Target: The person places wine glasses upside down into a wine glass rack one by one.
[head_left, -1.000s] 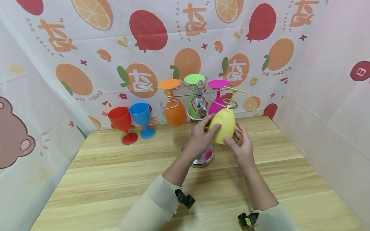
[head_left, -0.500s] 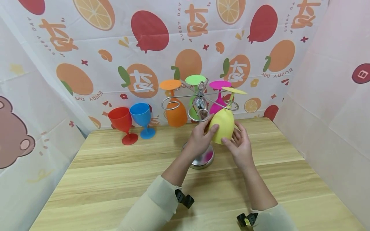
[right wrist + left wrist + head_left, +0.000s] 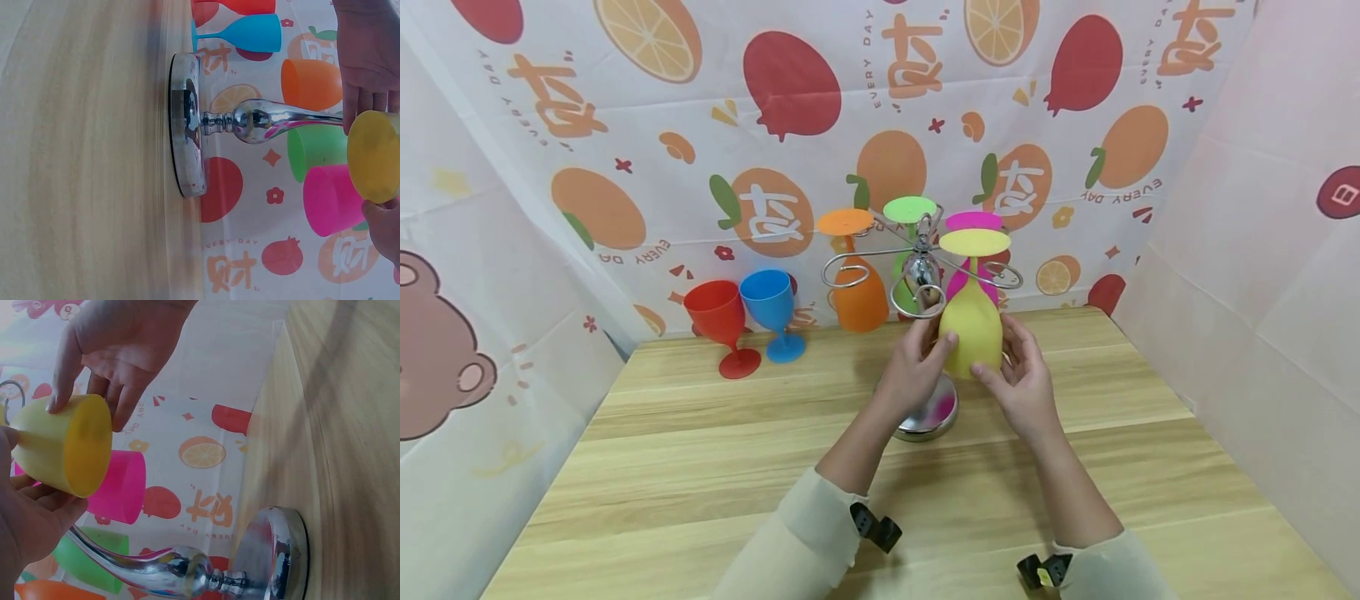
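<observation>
Yellow cup (image 3: 972,329), one, inverted, at four o'clock of the chrome rack (image 3: 921,271)
Left hand (image 3: 913,358) grips its bowl from eight o'clock, right hand (image 3: 1022,375) from four; stem by a rack arm, seating unclear; orange cup (image 3: 861,298) at nine, green cup (image 3: 910,208) at twelve, pink cup (image 3: 973,220) at two, all inverted; blue cup (image 3: 767,300) and red cup (image 3: 715,312) upright on table (image 3: 700,467), toward ten

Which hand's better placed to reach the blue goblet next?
Left, likely. The left hand is nearer the blue goblet, which stands to the left; the right hand is farther. Both hold the yellow goblet, so the left must let go first.
</observation>
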Tool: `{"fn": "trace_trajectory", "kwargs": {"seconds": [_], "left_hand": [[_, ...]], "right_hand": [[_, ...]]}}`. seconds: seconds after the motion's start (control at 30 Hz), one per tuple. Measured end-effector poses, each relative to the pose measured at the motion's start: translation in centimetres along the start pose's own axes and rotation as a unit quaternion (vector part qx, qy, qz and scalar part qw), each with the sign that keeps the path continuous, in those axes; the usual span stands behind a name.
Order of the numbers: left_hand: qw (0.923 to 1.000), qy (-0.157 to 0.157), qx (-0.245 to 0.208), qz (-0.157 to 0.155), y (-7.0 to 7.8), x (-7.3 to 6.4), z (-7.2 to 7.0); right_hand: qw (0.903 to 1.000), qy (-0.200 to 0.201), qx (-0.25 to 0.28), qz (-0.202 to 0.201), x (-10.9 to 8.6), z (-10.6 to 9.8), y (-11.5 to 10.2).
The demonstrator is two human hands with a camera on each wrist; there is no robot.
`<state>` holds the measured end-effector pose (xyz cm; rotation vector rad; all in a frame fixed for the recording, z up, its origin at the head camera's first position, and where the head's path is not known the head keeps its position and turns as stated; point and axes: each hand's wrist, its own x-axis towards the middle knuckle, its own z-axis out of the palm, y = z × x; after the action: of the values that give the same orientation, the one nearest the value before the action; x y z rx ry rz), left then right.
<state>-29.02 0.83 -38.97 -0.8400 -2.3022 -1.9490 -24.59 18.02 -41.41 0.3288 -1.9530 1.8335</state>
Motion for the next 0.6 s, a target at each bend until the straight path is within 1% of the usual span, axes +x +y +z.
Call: {"fn": "trace_trajectory", "kwargs": {"seconds": [0.17, 0.3, 0.37, 0.47, 0.6], "left_hand": [[0.9997, -0.003, -0.022, 0.005, -0.15, -0.31, 0.1], [0.9991, -0.012, -0.034, 0.024, -0.24, -0.46, 0.22], [0.999, -0.015, -0.027, 0.033, -0.24, -0.52, 0.25], [0.9992, -0.015, -0.002, 0.036, -0.17, -0.66, 0.26], [0.9987, -0.015, 0.03, 0.037, -0.13, -0.7, 0.26]], "right_hand": [[0.9999, -0.008, -0.001, 0.011, -0.35, -0.17, 0.04], [0.9999, -0.01, 0.003, 0.003, -0.58, -0.3, 0.17], [0.9999, -0.011, 0.009, -0.002, -0.67, -0.32, 0.27], [0.9997, -0.013, 0.02, -0.006, -0.76, -0.32, 0.51], [0.9995, -0.013, 0.028, -0.001, -0.82, -0.3, 0.77]]}}
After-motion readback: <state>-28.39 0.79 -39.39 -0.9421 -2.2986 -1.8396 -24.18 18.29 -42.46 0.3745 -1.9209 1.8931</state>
